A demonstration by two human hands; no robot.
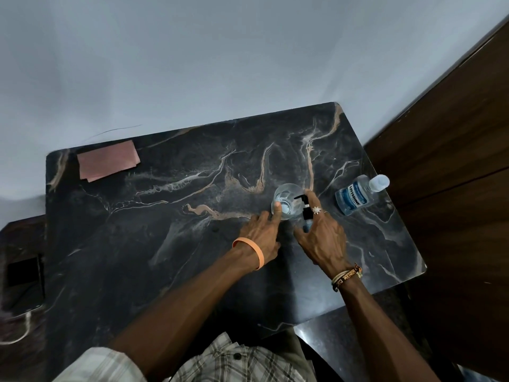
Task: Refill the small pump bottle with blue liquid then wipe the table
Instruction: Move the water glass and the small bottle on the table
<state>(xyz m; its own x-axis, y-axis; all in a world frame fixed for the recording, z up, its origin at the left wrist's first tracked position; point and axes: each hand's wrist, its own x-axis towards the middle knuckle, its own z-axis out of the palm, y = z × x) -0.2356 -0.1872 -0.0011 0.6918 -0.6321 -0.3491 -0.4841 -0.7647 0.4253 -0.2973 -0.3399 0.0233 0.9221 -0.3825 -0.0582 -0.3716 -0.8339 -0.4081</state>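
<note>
The dark marble table (165,230) fills most of the view, set against a pale wall (192,64) with a brown wooden panel (454,147) to its right. A folded pink cloth (107,161) lies flat at the far left corner of the table, well apart from everything else. Near the right edge is a clear mouthwash bottle (354,198) holding blue liquid, its capped end pointing to the far right; whether it stands or lies cannot be told from this angle. Between it and the table's middle stands a clear glass (289,195). The left hand (261,238), with an orange band at the wrist, reaches forward with straight fingers, one fingertip touching the glass's near wall. Just beside the glass, on its right, is the small pump bottle (305,213) with a black pump head. The right hand (322,238) grips it, thumb on its near side and forefinger lying over the pump head.
</note>
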